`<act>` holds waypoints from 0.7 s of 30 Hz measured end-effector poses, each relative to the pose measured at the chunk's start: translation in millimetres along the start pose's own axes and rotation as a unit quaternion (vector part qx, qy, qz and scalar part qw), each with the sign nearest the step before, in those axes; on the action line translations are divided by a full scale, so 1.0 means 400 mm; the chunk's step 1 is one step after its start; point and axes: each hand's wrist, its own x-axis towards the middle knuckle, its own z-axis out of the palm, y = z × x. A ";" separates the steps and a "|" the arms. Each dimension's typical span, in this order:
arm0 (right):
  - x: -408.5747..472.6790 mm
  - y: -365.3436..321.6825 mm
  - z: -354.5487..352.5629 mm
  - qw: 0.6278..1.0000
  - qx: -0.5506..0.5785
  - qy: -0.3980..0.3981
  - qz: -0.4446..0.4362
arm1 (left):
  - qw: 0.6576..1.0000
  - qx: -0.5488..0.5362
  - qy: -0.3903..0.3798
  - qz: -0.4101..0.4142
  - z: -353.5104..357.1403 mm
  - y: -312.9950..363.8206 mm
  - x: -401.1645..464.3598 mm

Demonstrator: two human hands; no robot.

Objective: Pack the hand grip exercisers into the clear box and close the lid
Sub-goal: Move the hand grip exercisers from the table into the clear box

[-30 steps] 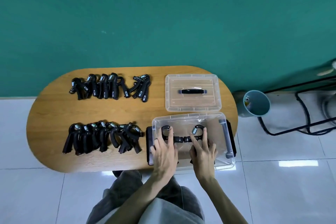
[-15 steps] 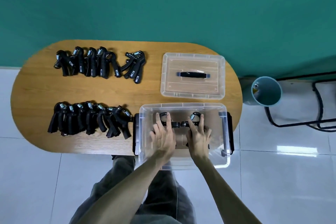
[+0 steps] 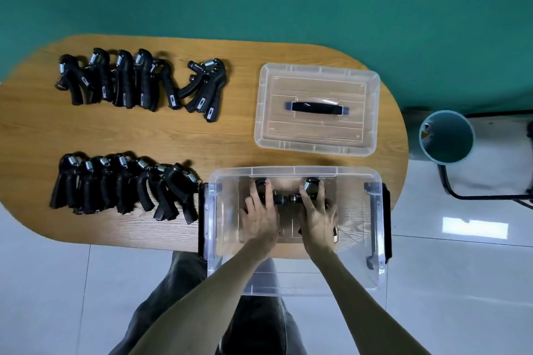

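Observation:
A clear box (image 3: 291,170) stands open at the table's near right edge. Both hands reach down into it. My left hand (image 3: 259,216) lies with straight fingers over one black hand grip exerciser (image 3: 281,199). My right hand (image 3: 317,213) lies the same way over a second exerciser (image 3: 310,183) beside it. The two exercisers meet at their knobs in the middle and are mostly hidden under my palms. The clear lid (image 3: 314,68), with a black handle (image 3: 317,108), lies flat behind the box.
Two rows of several black exercisers lie on the wooden table (image 3: 230,138), a back row (image 3: 138,81) and a front row (image 3: 124,184) close to the box's left latch. A teal bin (image 3: 447,135) and a black metal frame (image 3: 476,196) stand on the floor to the right.
The view has moved closer, over the box. My hands have stayed on the two exercisers and sunk deeper toward the bottom of the box. The rows and the lid have not moved.

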 end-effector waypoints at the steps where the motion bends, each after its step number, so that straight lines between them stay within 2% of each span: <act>1: 0.002 0.005 0.008 1.000 -0.006 0.005 -0.004 | 1.000 0.005 0.004 0.003 0.006 -0.002 0.002; 6: 0.003 0.015 0.028 1.000 -0.029 0.003 -0.012 | 1.000 0.012 -0.008 0.008 0.012 -0.017 0.004; 11: 0.005 0.029 0.040 0.997 -0.058 0.037 -0.036 | 1.000 0.001 0.010 0.004 0.031 -0.022 0.009; 15: 0.008 0.032 0.052 0.996 -0.080 0.029 -0.038 | 1.000 0.004 0.024 -0.005 0.042 -0.021 0.013; 18: 0.013 0.024 0.049 0.995 -0.092 0.011 -0.024 | 1.000 0.005 0.000 -0.001 0.035 -0.024 0.010; 21: 0.005 0.007 0.033 0.992 -0.120 0.036 -0.019 | 1.000 -0.005 -0.005 -0.004 -0.002 -0.027 -0.009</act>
